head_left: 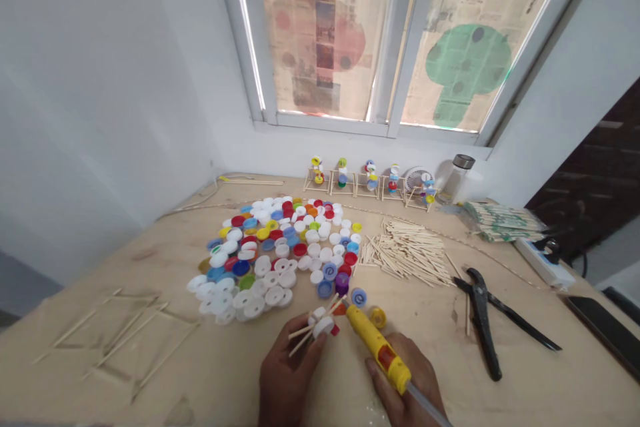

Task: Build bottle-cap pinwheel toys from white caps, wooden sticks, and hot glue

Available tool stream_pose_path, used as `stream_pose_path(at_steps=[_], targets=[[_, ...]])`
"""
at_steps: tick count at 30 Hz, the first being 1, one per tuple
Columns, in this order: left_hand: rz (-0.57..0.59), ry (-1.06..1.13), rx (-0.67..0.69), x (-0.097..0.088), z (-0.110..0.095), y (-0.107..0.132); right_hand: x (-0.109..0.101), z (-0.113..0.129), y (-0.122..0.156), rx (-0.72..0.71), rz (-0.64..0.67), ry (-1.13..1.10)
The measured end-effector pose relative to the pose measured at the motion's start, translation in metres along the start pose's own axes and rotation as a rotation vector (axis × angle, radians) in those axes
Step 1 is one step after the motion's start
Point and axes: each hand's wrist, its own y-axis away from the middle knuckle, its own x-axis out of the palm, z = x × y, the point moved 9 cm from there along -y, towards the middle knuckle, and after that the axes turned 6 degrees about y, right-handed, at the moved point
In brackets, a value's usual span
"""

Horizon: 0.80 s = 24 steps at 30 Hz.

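Observation:
My left hand (290,367) pinches a small piece made of bottle caps and sticks (323,327); pale sticks poke out from white caps, with a red cap at its side. In my right hand (413,373) is a yellow hot glue gun (377,343), its nozzle pointing left at the sticks' upper ends. Whether the nozzle touches them I cannot tell. Just beyond the nozzle lie a blue cap (359,297), a yellow cap (379,317) and a purple cap (342,281). A clear glue stick (425,403) runs out of the gun's back end.
Behind my hands spreads a heap of coloured bottle caps (280,247). A pile of wooden sticks (410,250), black pliers (480,320), a phone (607,333) and a power strip (545,263) lie rightward. Stick frames (135,337) lie left. Several cap-and-stick models (367,180) line the wall near a glass bottle (455,180).

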Motion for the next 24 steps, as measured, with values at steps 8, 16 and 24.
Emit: stream_pose_path(at_steps=[8,16,24], targets=[[-0.015,-0.019,-0.002,0.000,0.004,-0.001,0.000,0.000,-0.002,-0.045,0.029,0.003],[-0.005,0.012,-0.001,-0.001,0.003,0.000,-0.001,-0.008,-0.001,-0.012,0.038,0.009],[-0.044,-0.010,0.012,-0.002,-0.003,0.000,0.006,-0.005,0.005,-0.026,0.029,-0.015]])
